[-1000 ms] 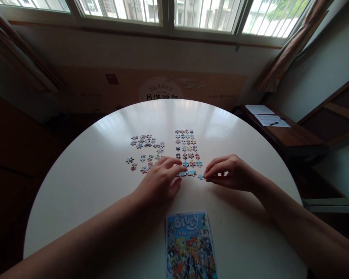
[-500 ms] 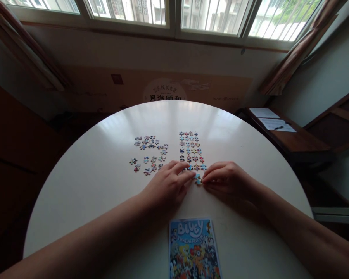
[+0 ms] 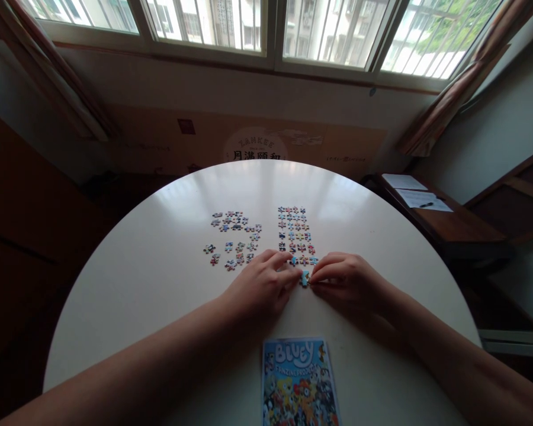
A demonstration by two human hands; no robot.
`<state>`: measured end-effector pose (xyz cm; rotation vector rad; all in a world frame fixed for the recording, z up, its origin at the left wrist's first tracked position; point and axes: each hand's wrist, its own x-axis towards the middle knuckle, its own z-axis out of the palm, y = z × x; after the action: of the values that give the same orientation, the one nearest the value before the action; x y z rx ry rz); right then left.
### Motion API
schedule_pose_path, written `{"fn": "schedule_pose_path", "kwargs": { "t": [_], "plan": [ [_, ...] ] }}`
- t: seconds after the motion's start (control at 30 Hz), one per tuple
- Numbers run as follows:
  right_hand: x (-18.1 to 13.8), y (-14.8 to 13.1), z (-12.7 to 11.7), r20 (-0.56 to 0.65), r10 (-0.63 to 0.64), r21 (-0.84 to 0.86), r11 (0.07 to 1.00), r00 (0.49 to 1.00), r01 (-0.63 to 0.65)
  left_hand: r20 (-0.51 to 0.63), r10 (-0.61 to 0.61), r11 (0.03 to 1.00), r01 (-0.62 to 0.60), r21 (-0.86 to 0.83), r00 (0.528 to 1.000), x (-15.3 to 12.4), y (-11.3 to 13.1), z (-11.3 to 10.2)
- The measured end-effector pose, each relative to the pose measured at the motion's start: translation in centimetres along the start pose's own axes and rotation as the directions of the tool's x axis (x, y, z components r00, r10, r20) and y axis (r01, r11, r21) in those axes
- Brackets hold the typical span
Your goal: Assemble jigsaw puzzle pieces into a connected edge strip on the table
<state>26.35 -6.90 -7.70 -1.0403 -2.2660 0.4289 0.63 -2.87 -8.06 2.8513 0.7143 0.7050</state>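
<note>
The blue puzzle piece lies on the white counter between the left hand and the right hand, just beside the fingertips of both. The right fingers are drawn together in a narrow pinch at its right edge; the left fingers are bent at its left edge, and I can't tell whether they grip or only press.

From here I can't make out whether it is one piece or two joined. The left hand covers part of the lowest of the sorted rows, and the picture sheet is cut off at the bottom.

A second ago a gap showed between blue pieces at the two hands; now the hands are closer together.
</note>
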Motion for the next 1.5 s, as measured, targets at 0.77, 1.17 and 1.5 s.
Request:
{"fn": "schedule_pose_path", "kwargs": {
  "t": [0.77, 1.17, 1.5],
  "plan": [
    [0.4, -1.6, -0.2, 0.074, 0.057, -0.207, 0.978, 0.996, -0.041, -0.013, 0.003, 0.996, -0.002, 0.090, 1.000, 0.0, 0.3, -0.2],
    [0.1, -1.8, -0.6, 0.133, 0.090, -0.214, 0.975, 0.987, -0.059, -0.063, 0.073, 0.989, -0.064, 0.131, 0.995, -0.2, 0.0, -0.2],
    [-0.2, -0.2, -1.2, 0.015, 0.097, 0.056, 0.994, 0.995, -0.098, -0.011, 0.123, 0.967, -0.118, 0.227, 0.992, -0.3, 0.2, -0.5]
  ]
}}
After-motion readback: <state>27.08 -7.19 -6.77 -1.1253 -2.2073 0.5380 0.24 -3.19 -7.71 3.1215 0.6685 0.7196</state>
